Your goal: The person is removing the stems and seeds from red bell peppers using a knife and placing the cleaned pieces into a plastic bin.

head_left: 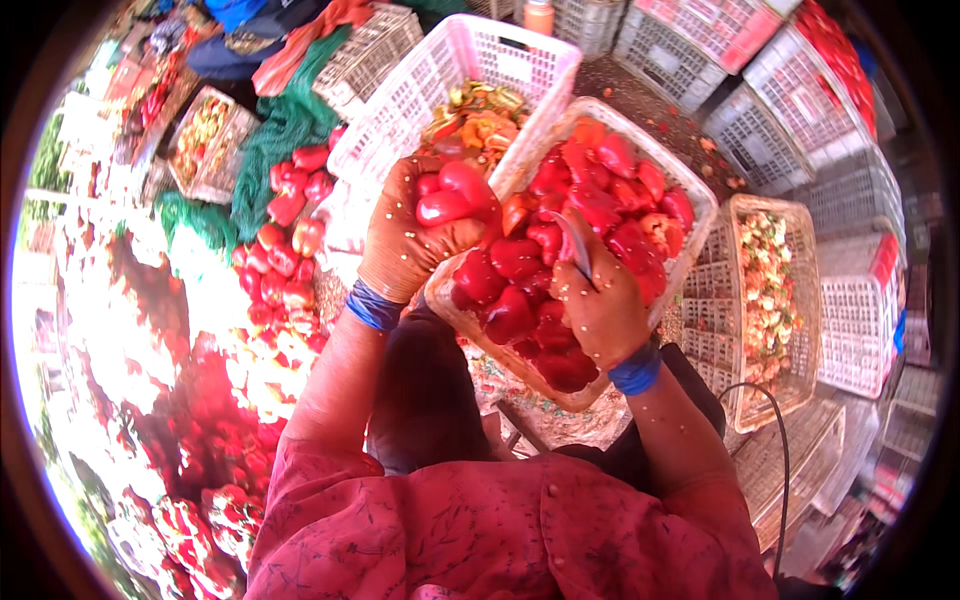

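Note:
My left hand (408, 228), in an orange-brown glove with a blue band at the wrist, grips a glossy red bell pepper (457, 194), its lobed end facing up. In my gloved right hand (606, 305) is a small knife (576, 243), its curved blade pointing away from me; the handle is mostly hidden by the fingers. Both hands are above a pale crate (703, 222) filled with red bell peppers (600, 208), several of them cut open. The knife is apart from the pepper in my left hand.
Beyond my hands, a white crate (556, 68) holds pepper trimmings (486, 112). To the right, another crate (735, 395) contains pale cores (768, 290). Stacked crates (850, 190) line the right side. Whole red peppers (280, 265) lie on the left beside green netting (285, 125). A dark cable (785, 450) curves at lower right.

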Motion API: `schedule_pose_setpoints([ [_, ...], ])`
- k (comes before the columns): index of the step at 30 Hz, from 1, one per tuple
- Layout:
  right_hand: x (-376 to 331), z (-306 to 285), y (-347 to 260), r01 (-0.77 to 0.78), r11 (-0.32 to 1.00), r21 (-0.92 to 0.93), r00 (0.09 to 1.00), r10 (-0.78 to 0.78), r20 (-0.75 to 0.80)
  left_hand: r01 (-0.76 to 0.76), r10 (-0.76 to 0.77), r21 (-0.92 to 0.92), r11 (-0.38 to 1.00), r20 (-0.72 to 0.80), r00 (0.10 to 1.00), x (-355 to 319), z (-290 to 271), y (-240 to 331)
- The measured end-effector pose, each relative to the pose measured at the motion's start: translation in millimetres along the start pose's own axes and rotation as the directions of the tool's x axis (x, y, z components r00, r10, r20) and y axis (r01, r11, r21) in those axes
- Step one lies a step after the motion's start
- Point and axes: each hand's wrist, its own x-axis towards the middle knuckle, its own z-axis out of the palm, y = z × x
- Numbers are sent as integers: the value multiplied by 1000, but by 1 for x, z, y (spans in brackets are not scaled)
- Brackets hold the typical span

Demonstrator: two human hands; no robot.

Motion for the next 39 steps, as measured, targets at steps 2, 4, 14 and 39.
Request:
schedule_pose_setpoints([
  [2, -3, -10, -4, 112, 993, -34, 991, -114, -73, -91, 81, 115, 989, 86, 993, 8, 38, 7],
  [4, -3, -23, -4, 197, 976, -92, 967, -208, -144, -146, 131, 133, 980, 114, 985, 11, 71, 6],
  [14, -11, -58, 26, -57, 944, -326, 992, 16, -128, -221, 208, 211, 952, 83, 975, 5, 144, -18],
  [39, 30, -51, 32, 171, 984, -55, 968, -178, -180, 686, -449, -629, 365, 527, 722, 29, 133, -61],
])
